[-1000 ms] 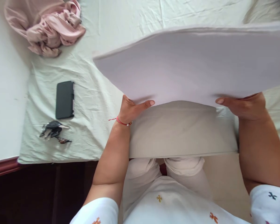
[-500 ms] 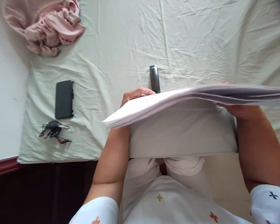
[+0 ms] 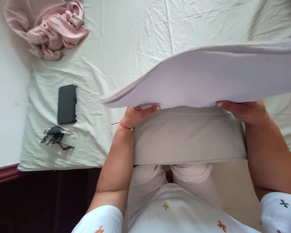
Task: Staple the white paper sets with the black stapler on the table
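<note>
A folded white cloth [image 3: 189, 81] stretches across the middle and right of the view, raised above the sheet-covered surface. Its layered far edge curves up, and its left end narrows to a drooping corner. My left hand [image 3: 142, 115], with a red string at the wrist, grips the cloth's near edge; the thumb shows and the other fingers are hidden by the cloth. Farther right, my right hand [image 3: 244, 110] holds the same edge with its thumb in sight and its fingers likewise covered.
A pale green sheet [image 3: 126, 42] covers the bed-like surface, whose front edge lies close to my body. At left are a black phone [image 3: 67, 104] and a bunch of keys [image 3: 55, 136]. Crumpled pink fabric [image 3: 58, 29] lies at the far left beside a white wall [image 3: 7, 97].
The cloth has tilted up and its far edge has swung away from me, showing its broad face. Both thumbs have come into view, and the dark slim device is now hidden behind the cloth.
</note>
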`<state>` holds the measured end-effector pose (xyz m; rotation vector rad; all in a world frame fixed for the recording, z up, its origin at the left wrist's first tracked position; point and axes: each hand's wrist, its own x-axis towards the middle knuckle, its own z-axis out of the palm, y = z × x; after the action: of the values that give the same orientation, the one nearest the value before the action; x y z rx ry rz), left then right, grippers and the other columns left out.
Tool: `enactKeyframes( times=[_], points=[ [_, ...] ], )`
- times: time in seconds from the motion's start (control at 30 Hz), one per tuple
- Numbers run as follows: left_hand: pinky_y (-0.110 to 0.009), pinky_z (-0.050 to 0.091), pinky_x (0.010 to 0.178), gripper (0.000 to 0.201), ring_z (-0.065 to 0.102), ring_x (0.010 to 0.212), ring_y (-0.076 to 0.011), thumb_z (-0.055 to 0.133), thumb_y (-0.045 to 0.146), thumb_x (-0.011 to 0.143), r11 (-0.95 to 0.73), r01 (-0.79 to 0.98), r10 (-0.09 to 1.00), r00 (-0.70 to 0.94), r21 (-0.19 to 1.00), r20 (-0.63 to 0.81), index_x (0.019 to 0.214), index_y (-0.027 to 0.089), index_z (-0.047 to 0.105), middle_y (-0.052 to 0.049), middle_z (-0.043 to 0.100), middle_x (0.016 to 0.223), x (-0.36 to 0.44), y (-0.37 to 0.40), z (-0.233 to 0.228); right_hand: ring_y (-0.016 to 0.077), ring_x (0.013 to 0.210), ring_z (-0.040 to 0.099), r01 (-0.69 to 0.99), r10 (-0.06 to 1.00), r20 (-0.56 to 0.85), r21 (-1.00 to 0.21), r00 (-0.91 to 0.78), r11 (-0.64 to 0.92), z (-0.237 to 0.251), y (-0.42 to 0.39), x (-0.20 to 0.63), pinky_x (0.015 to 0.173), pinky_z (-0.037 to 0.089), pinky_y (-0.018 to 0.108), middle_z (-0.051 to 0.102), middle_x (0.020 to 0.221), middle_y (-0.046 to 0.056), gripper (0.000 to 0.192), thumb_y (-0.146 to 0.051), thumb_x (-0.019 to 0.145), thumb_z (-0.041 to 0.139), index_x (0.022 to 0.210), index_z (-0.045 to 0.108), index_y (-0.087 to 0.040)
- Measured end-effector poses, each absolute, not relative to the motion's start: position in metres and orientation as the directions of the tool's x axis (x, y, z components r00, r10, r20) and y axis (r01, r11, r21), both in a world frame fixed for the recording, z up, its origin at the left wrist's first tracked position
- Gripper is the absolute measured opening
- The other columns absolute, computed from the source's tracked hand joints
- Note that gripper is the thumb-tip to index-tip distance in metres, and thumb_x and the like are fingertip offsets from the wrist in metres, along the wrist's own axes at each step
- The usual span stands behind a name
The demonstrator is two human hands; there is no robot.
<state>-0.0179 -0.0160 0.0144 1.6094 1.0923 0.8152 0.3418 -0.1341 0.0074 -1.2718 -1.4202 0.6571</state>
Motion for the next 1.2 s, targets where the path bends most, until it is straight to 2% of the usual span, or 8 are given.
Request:
enactKeyframes(
  times=[0.13, 0.33, 0.43, 0.53, 0.63, 0.9, 1.07, 1.2],
  points=[
    [-0.045, 0.062, 0.097, 0.05, 0.073, 0.105, -0.0271, 0.091, 0.053, 0.067, -0.164, 0.177, 0.908, 0.411, 0.97, 0.078, 0.099, 0.019, 0.072, -0.008, 0.077, 0.101, -0.017, -0.016, 0.013, 0.0226, 0.092, 0.074, 0.359, 0.901, 0.42, -0.862, 0.107, 0.359, 0.006, -0.134, 0.342, 0.09, 0.063, 0.044, 0.079, 0.095, -0.005, 0.024, -0.017, 0.075, 0.089, 0.092, 0.082, -0.033],
    [-0.045, 0.063, 0.097, 0.052, 0.072, 0.105, -0.0269, 0.092, 0.053, 0.066, -0.161, 0.185, 0.918, 0.389, 0.969, 0.078, 0.1, 0.02, 0.07, -0.008, 0.076, 0.104, -0.013, -0.015, 0.015, 0.0255, 0.102, 0.075, 0.338, 0.943, 0.319, -0.901, 0.09, 0.273, 0.016, -0.13, 0.336, 0.094, 0.064, 0.045, 0.08, 0.106, -0.005, 0.035, -0.019, 0.075, 0.09, 0.105, 0.082, -0.036],
    [-0.045, 0.061, 0.103, 0.055, 0.071, 0.113, -0.0272, 0.093, 0.053, 0.066, -0.206, 0.163, 0.924, 0.357, 0.965, 0.137, 0.104, 0.02, 0.07, -0.008, 0.076, 0.11, -0.013, -0.015, 0.015, 0.0233, 0.088, 0.075, 0.343, 0.94, 0.34, -0.885, 0.018, 0.314, 0.018, -0.129, 0.336, 0.083, 0.064, 0.043, 0.079, 0.092, -0.005, 0.02, -0.021, 0.078, 0.088, 0.093, 0.082, -0.034],
    [-0.046, 0.06, 0.104, 0.052, 0.071, 0.114, -0.0276, 0.093, 0.047, 0.065, -0.197, 0.192, 0.915, 0.388, 0.961, 0.11, 0.104, 0.02, 0.071, -0.008, 0.076, 0.111, -0.014, -0.015, 0.016, 0.0219, 0.082, 0.073, 0.349, 0.966, 0.259, -0.906, 0.006, 0.241, 0.019, -0.129, 0.336, 0.077, 0.062, 0.039, 0.078, 0.088, -0.004, 0.016, -0.021, 0.078, 0.087, 0.089, 0.082, -0.032],
    [-0.047, 0.061, 0.103, 0.046, 0.071, 0.111, -0.028, 0.092, 0.04, 0.065, -0.147, 0.263, 0.904, 0.428, 0.953, 0.021, 0.1, 0.019, 0.072, -0.008, 0.077, 0.109, -0.014, -0.016, 0.016, 0.0234, 0.09, 0.074, 0.372, 0.974, 0.226, -0.907, 0.035, 0.197, 0.021, -0.13, 0.334, 0.083, 0.062, 0.039, 0.08, 0.095, -0.003, 0.021, -0.021, 0.076, 0.088, 0.093, 0.083, -0.032],
    [-0.049, 0.062, 0.098, 0.033, 0.07, 0.1, -0.0287, 0.089, 0.045, 0.07, -0.142, 0.285, 0.93, 0.367, 0.948, 0.029, 0.086, 0.021, 0.071, -0.005, 0.075, 0.091, -0.017, -0.009, 0.007, 0.0266, 0.103, 0.073, 0.409, 0.956, 0.253, -0.896, 0.15, 0.173, 0.021, -0.129, 0.335, 0.101, 0.059, 0.044, 0.08, 0.104, -0.001, 0.028, -0.022, 0.072, 0.09, 0.097, 0.082, -0.029],
    [-0.049, 0.059, 0.102, 0.03, 0.07, 0.1, -0.0273, 0.089, 0.042, 0.07, -0.195, 0.233, 0.92, 0.379, 0.953, 0.096, 0.087, 0.023, 0.073, -0.005, 0.075, 0.093, -0.021, -0.004, 0.0, 0.0264, 0.097, 0.075, 0.404, 0.978, 0.153, -0.911, 0.14, 0.084, 0.02, -0.132, 0.335, 0.091, 0.064, 0.043, 0.081, 0.098, -0.002, 0.018, -0.03, 0.075, 0.088, 0.092, 0.082, -0.028],
    [-0.052, 0.06, 0.097, 0.03, 0.071, 0.095, -0.0272, 0.09, 0.042, 0.069, -0.202, 0.229, 0.914, 0.394, 0.952, 0.1, 0.086, 0.022, 0.074, -0.007, 0.076, 0.096, -0.021, -0.004, 0.002, 0.0281, 0.106, 0.074, 0.42, 0.971, 0.177, -0.902, 0.158, 0.096, 0.018, -0.131, 0.334, 0.101, 0.062, 0.045, 0.081, 0.107, -0.003, 0.028, -0.031, 0.073, 0.089, 0.1, 0.082, -0.031]
  ],
)
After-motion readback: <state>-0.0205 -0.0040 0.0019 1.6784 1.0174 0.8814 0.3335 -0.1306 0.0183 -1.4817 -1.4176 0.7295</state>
